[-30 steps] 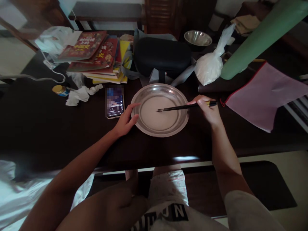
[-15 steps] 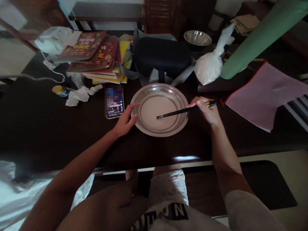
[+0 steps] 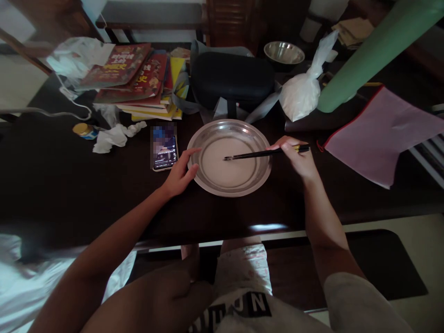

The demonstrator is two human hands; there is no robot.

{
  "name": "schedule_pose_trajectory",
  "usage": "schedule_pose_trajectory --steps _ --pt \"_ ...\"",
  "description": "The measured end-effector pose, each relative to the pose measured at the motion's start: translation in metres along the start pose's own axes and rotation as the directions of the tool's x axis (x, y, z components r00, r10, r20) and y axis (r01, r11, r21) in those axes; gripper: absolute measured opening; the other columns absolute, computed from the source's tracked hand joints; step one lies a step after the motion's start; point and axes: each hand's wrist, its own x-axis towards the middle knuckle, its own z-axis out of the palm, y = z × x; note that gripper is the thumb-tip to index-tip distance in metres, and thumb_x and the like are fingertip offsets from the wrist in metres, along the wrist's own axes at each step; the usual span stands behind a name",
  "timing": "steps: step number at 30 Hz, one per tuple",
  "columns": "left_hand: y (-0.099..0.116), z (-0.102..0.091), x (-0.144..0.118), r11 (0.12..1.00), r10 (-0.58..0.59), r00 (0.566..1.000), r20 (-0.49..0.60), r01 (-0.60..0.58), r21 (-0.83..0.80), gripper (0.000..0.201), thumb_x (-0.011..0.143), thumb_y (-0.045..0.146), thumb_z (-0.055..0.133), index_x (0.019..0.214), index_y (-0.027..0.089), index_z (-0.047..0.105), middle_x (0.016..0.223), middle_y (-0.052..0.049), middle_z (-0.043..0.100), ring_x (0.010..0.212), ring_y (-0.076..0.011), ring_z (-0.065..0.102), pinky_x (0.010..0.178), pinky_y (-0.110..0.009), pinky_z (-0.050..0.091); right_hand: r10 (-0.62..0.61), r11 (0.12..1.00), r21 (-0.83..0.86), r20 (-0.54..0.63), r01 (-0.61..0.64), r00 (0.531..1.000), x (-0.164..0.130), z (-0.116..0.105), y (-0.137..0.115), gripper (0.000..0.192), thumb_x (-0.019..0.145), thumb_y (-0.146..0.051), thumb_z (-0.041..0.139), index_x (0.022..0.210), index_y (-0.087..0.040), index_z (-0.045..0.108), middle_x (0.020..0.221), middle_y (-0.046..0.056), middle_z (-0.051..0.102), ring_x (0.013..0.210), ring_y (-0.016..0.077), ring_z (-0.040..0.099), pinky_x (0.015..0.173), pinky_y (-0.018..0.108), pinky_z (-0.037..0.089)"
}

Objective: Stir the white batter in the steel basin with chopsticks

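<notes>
A wide metal basin (image 3: 229, 190) sits on the dark table in front of me, with a whitish liquid (image 3: 222, 172) in it. My left hand (image 3: 180, 175) grips the basin's left rim, its thumb and fingers spread over the edge. In my right hand (image 3: 297, 157), beyond the right rim, is a pair of black chopsticks (image 3: 255, 155) with gold bands near the upper ends. The chopsticks slant over the basin, their tips at the whitish liquid near its middle.
A lit phone (image 3: 164, 150) lies left of the basin, near crumpled tissues (image 3: 110, 138) and a small jar (image 3: 84, 130). Behind are stacked books (image 3: 132, 76), a black case (image 3: 232, 78), a tied bag of white powder (image 3: 301, 97) and a smaller metal bowl (image 3: 284, 53). A green tube (image 3: 367, 60) leans at right.
The chopsticks have swung, their tips moving slightly away from me and to the left in the basin. My left hand stays on the rim.
</notes>
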Motion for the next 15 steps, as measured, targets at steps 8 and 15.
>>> schedule_pose_trajectory --steps 8,15 --pt "0.0002 0.0 0.0004 1.0 -0.008 1.0 -0.002 0.008 0.004 0.061 0.1 0.064 0.036 0.141 0.021 0.048 0.135 -0.013 0.06 0.12 -0.0294 0.06 0.105 -0.047 0.05 0.012 1.0 -0.014 0.105 -0.011 0.994 -0.0004 -0.0007 0.0007 0.029 0.091 -0.052 0.063 0.086 -0.029 0.08 0.086 0.001 0.079 0.088 0.0212 0.074 0.085 0.039 0.058" --pt "-0.0009 0.0001 -0.0002 1.0 0.011 1.0 -0.002 -0.011 0.013 0.061 0.101 0.063 0.036 0.142 0.018 0.047 0.135 -0.014 0.059 0.12 -0.0302 0.06 0.103 -0.046 0.05 -0.001 0.998 0.063 -0.026 0.002 1.0 -0.0003 -0.0013 0.0038 0.029 0.092 -0.049 0.062 0.081 -0.028 0.079 0.077 -0.001 0.077 0.077 0.0181 0.072 0.077 0.035 0.057"
